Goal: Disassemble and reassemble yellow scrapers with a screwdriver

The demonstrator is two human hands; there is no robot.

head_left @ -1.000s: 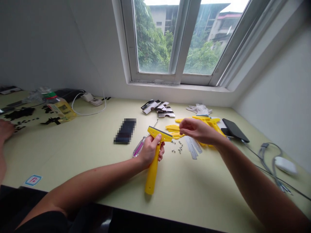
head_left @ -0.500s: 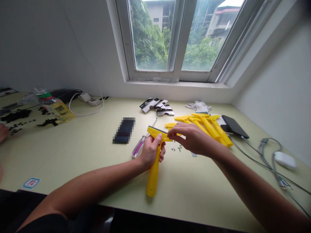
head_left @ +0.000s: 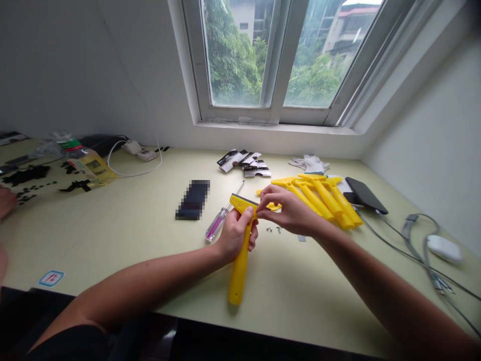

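Note:
My left hand (head_left: 236,234) is wrapped around the neck of a yellow scraper (head_left: 238,273), its thumb pressed on the head. The scraper's handle points down toward the table's front edge, and a dark strip runs along the top of its head. Fingertips of my right hand (head_left: 283,208) are pinched together against the right half of that head; whatever they hold is too small to make out. Several small screws (head_left: 269,229) lie just below my right hand. A screwdriver (head_left: 216,226) with a clear and purple handle rests behind my left hand.
More yellow scrapers (head_left: 326,198) are piled at the right, beside a dark phone (head_left: 365,195) and cables (head_left: 409,235). Printed cards (head_left: 231,160) and a white glove (head_left: 310,164) lie near the window. A bottle (head_left: 92,165) and another person's hand (head_left: 7,201) are at the left.
My right hand's fingertips have shifted slightly left along the scraper head, toward its middle. The left hand keeps its hold on the scraper.

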